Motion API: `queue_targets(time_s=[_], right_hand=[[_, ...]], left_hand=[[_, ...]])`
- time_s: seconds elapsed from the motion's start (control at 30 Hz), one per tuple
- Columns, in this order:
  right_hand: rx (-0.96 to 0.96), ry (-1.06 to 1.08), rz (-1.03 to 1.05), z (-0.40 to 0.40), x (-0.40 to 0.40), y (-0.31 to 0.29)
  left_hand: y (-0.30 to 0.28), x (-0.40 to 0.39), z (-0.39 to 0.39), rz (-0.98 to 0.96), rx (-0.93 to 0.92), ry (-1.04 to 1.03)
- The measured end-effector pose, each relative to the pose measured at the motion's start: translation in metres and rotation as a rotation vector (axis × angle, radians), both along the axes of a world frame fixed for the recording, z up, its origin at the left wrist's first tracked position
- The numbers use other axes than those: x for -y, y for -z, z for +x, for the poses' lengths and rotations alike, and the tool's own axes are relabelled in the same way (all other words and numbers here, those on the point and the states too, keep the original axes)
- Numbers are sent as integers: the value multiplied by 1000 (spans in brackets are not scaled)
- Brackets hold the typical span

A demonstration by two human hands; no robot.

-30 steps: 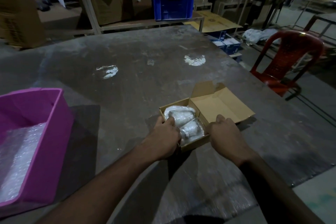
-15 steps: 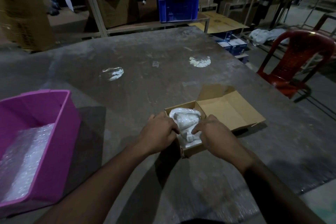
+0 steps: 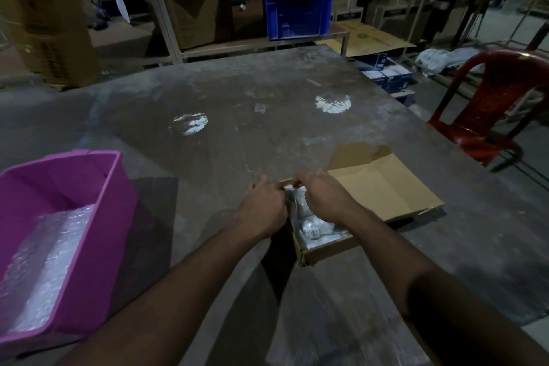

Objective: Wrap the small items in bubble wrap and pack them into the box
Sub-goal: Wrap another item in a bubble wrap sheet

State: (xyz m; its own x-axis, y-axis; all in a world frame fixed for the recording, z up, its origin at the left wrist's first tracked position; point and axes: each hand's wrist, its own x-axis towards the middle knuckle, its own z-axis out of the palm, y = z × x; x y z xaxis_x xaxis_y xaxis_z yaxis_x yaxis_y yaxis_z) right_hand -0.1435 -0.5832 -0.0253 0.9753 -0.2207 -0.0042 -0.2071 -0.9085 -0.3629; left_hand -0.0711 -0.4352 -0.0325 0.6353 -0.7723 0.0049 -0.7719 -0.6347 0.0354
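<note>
My two hands meet over the small cardboard box point(image 3: 325, 249), which sits on the grey tabletop point(image 3: 237, 116) at about five o'clock from its middle, close to me. My left hand point(image 3: 263, 208) is at the box's nine o'clock edge, fingers curled inward, and my right hand point(image 3: 322, 197) lies across the box's far half, fingers bent toward the left one. Between them, at the box's twelve o'clock corner, both grips seem to pinch the top of the bubble-wrapped bundle point(image 3: 312, 224); the light is dim and my knuckles hide the fingertips, so I cannot be sure how firmly either one has hold of it. The bundle lies inside the box, pale and shiny, filling the part I can see below my right hand down to the near wall.

The box's lid flap point(image 3: 383, 190) is thrown open and lies flat toward three o'clock, its brown inner face up.

At nine o'clock on the tabletop stands a pink plastic bin point(image 3: 98, 217) with a sheet of bubble wrap point(image 3: 44, 270) lying in its bottom. A red plastic chair point(image 3: 487, 116) stands off the tabletop's edge at two o'clock. Beyond the far edge, at twelve o'clock, a blue crate point(image 3: 297, 15) rests on a low shelf among cardboard cartons.
</note>
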Motion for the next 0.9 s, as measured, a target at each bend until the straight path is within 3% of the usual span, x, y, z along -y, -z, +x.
queue_targets(time_s=[0.4,0.5,0.6,0.7,0.8,0.9], right_hand=[[-115,-6,-3,11,1,8],[8,40,69,1,2,4],[117,99,74,-23,-3,0],[12,40,74,-46,-9,7],[-127,-73,109,-56,-19,20],[-99,-79,154,-66,-30,17]], left_hand=[[-12,17,4,132,-59,-83],[-11,16,4,65,-84,-114],[-5,10,4,-123,-73,-132],[0,3,4,-278,-79,-156],[-1,1,2,-226,-183,-232],[0,3,0,-262,-288,-359]])
